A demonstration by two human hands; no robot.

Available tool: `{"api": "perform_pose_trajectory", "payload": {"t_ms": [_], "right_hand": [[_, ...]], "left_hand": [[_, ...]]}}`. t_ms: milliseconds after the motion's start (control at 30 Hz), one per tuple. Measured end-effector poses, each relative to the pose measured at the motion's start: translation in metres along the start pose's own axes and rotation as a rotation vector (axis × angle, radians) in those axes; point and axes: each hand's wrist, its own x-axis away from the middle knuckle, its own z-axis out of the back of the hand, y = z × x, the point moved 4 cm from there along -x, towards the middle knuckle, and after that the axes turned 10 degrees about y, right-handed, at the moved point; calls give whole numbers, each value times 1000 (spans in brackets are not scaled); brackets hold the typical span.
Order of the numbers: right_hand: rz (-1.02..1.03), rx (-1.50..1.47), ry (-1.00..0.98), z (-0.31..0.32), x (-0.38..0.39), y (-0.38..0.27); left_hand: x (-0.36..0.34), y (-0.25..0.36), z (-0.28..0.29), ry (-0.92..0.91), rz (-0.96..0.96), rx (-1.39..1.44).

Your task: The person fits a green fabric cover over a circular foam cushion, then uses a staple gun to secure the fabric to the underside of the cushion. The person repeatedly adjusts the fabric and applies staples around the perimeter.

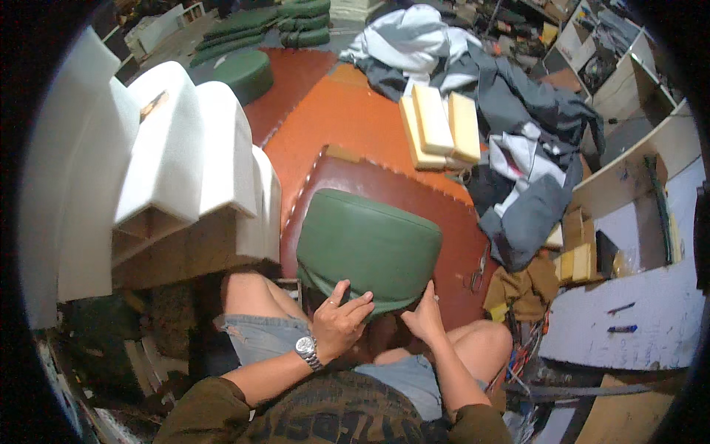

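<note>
A green upholstered cushion (368, 251) rests tilted on a dark red mat (460, 263), in front of my bent knees. My left hand (339, 320), with a metal watch at the wrist, grips the cushion's lower edge, its fingers curled on the green covering. My right hand (423, 314) holds the lower right corner, thumb showing and other fingers mostly hidden behind it. A pair of scissors (477, 274) lies right of the cushion.
White padded pieces (163, 170) stand at left. Yellow foam blocks (435, 126) and grey-white fabric (525, 192) lie on the orange mats (325, 111). Green cushions (240, 78) sit behind. Open wooden frames (629, 163) and a white board with pens (606, 311) are at right.
</note>
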Motion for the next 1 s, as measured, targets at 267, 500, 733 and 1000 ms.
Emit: {"api": "perform_pose_trajectory", "payload": {"t_ms": [267,500,733,1000], "right_hand": [[-36,346,-416,-13,22,37],[-189,618,-617,-34,10,65],[-329,358,-248,-10,-8,68],[-633,-1017,-22,-4,-36,54]], "left_hand": [[81,-4,-19,-683,137,122],[81,-8,-37,-977,84,35],[48,-29,2,-983,553,791],[-11,-207,7,-71,1232,369]]}}
